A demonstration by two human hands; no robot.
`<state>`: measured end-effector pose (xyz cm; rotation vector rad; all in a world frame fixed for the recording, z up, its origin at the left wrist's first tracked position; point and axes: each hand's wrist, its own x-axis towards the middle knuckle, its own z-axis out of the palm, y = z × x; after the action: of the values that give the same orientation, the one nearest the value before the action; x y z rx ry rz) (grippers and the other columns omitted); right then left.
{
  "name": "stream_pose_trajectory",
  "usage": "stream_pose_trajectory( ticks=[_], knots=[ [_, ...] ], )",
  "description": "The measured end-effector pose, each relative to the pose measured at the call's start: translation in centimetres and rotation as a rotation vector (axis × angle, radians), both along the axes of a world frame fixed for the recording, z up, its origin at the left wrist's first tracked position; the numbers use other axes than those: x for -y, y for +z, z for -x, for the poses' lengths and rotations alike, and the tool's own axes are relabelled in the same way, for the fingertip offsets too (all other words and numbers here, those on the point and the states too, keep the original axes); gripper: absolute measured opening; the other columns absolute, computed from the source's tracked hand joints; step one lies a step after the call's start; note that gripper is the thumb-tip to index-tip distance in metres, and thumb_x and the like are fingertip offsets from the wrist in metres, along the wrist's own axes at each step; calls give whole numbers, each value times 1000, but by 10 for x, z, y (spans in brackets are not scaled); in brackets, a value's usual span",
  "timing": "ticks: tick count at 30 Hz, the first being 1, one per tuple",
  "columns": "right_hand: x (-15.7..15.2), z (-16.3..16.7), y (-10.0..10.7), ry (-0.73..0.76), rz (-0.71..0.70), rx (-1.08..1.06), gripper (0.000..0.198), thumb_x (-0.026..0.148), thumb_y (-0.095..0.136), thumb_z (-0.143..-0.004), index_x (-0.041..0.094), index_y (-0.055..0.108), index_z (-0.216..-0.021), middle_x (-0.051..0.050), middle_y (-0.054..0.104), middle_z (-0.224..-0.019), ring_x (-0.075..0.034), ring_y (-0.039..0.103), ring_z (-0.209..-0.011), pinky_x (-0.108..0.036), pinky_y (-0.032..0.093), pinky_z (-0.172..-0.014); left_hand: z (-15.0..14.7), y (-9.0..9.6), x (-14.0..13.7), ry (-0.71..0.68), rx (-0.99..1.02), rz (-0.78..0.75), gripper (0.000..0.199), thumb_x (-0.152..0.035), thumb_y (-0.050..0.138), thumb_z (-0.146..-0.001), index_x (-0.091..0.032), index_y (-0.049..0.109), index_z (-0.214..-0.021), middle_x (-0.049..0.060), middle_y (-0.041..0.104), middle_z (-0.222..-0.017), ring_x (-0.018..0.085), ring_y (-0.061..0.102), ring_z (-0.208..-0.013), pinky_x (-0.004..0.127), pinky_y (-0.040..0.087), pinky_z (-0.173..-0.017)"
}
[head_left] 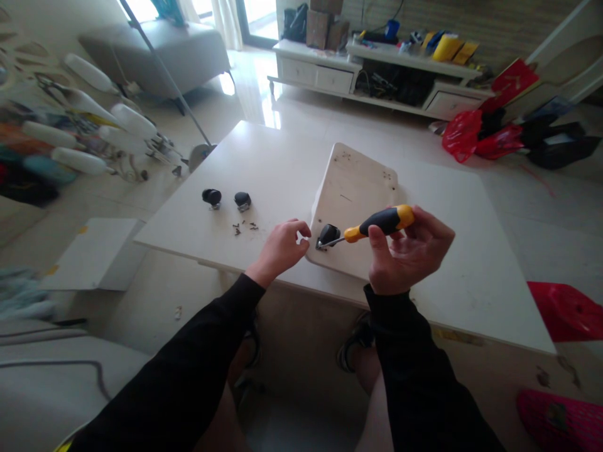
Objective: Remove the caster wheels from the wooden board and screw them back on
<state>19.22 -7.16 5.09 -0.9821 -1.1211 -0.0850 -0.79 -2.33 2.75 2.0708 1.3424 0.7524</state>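
My right hand (407, 254) is closed around the handle of a yellow and black screwdriver (382, 224). The screwdriver slants down to the left, its tip at the metal plate of a black caster wheel (330, 235). That caster sits on the near left corner of a cream rectangular board (358, 194) with small holes at its far corners. Beside the board's left edge, my left hand (286, 248) has loosely curled fingers, thumb and forefinger apart, and no object visible in it. Two more casters, one (212, 198) and another (242, 201), stand to the left, near several small screws (237, 230).
The white table (277, 157) carries all of these. Behind it stands a low white cabinet (315, 72) with boxes and tools on top. Red bags (464, 135) lie on the floor at right. A white box (97, 254) and a rack with white padded arms (134, 121) are at left.
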Motion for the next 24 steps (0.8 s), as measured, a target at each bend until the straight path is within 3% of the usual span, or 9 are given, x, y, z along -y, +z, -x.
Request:
stream_pose_trajectory(
  ticks=[5,12,18,24],
  knots=[
    [0,1,2,21,-36,14,59,44,88,-78,31,60,-129,-3,65,-116,-23,76,-100,-48,71,-82,0,0,0,-9,-3,3,20,-5,63,-79,-20,75,-85,3,74,-89,18,63,-75,34,51,-76],
    [0,-1,1,27,-34,-1,60,44,90,-75,32,63,-127,-3,67,-115,-22,77,-98,-40,70,-71,-1,2,-1,9,35,-24,20,-4,63,-79,-19,72,-87,3,75,-91,18,63,-79,34,51,-78],
    [0,-3,4,2,-19,-9,60,47,89,-76,30,62,-126,-4,67,-115,-24,77,-99,-51,71,-82,-3,7,0,22,72,-41,20,-4,62,-78,-20,70,-88,3,77,-92,18,64,-79,34,52,-77],
    [0,-2,2,32,-41,-16,62,45,91,-75,31,62,-128,-3,66,-116,-24,76,-100,-51,70,-81,-5,10,2,29,90,-62,21,-4,62,-79,-20,71,-90,3,77,-93,18,63,-78,34,52,-76]
  ],
)
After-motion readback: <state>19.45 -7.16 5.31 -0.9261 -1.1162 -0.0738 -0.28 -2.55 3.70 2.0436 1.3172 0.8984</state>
